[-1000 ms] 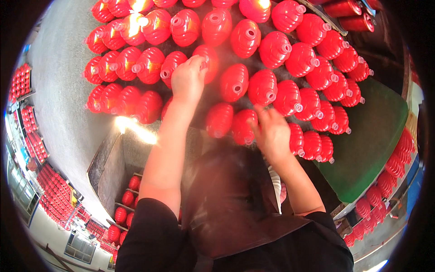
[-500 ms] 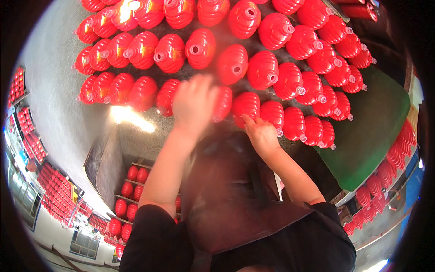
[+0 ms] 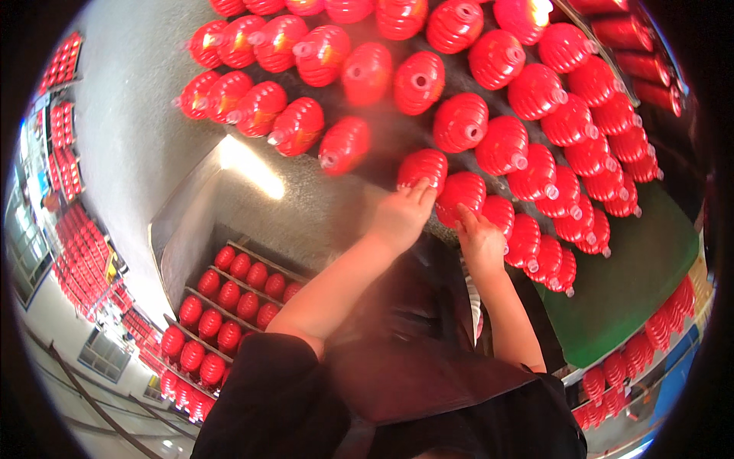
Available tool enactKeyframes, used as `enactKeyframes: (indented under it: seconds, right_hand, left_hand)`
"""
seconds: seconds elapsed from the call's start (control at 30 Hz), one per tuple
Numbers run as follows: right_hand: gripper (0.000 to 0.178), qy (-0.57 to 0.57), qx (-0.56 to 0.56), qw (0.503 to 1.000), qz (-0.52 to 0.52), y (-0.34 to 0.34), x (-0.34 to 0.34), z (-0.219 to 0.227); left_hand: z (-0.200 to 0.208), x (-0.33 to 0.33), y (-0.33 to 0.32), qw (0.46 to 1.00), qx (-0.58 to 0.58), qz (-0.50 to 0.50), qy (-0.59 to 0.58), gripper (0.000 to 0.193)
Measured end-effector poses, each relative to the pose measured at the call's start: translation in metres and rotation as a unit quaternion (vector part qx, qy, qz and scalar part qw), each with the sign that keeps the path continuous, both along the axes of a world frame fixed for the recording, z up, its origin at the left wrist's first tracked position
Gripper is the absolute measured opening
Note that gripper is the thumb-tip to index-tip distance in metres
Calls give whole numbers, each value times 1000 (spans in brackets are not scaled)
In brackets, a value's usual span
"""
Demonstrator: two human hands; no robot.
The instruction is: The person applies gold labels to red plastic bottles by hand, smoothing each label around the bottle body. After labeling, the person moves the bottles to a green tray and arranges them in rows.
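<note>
Rows of glossy red ribbed plastic bottles, lantern-shaped with short pale necks, hang or stand before me. My left hand [image 3: 401, 218] reaches up to a red bottle [image 3: 423, 170] in the nearest row, its fingers closed at the bottle's lower end, hiding the neck. Just to the right, my right hand [image 3: 482, 239] has its fingertips closed against the lower part of a neighbouring red bottle [image 3: 462, 193]. Left of my left hand, another red bottle [image 3: 345, 145] shows slightly blurred, with a gap between it and the bottle I touch.
A green panel [image 3: 627, 283] stands to the right of the rows. At lower left, a rack [image 3: 205, 294] carries more red bottles. Dark red cylinders [image 3: 623, 34] lie at the upper right. A bright lamp [image 3: 252, 167] glows behind the rows.
My left hand has moved right, from farther along the row to the bottle beside my right hand. My right hand stays at its bottle. The whole view has shifted and tilted.
</note>
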State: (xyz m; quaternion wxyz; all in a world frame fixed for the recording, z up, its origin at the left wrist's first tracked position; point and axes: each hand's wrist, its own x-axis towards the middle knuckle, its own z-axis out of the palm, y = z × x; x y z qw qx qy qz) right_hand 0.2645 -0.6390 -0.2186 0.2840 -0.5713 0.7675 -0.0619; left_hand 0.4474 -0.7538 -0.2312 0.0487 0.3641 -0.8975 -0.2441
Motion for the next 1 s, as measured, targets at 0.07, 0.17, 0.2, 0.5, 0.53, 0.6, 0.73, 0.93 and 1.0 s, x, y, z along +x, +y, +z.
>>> enactKeyframes:
  seconds: [0.07,0.17,0.2,0.5,0.53,0.6,0.73,0.93,1.0]
  right_hand:
    - [38,-7,-12,1000,2,-4,-1,4]
    - [45,-9,62,998,2,-11,0,17]
    - [48,-9,92,996,8,-14,0,24]
    - [71,24,-4,997,72,-50,28,49]
    - [72,-7,31,996,80,-54,34,46]
    - [71,-20,46,995,90,-61,45,38]
    - [57,-18,20,996,81,-75,59,14]
    - [38,-32,-37,995,86,-69,50,-9]
    - [36,-53,-75,991,97,-65,46,-14]
  left_hand:
    - [9,1,-4,1000,17,-2,-22,33]
    - [26,2,-14,991,115,53,48,39]
    - [33,9,-20,995,79,61,30,48]
    - [7,95,-91,972,-48,219,69,34]
    - [1,97,-91,974,-47,212,68,31]
    - [-3,105,-93,975,-59,205,60,26]
    - [3,107,-91,967,-39,252,27,21]
    - [13,101,-93,959,-7,283,7,27]
    - [13,101,-92,964,9,266,-3,27]
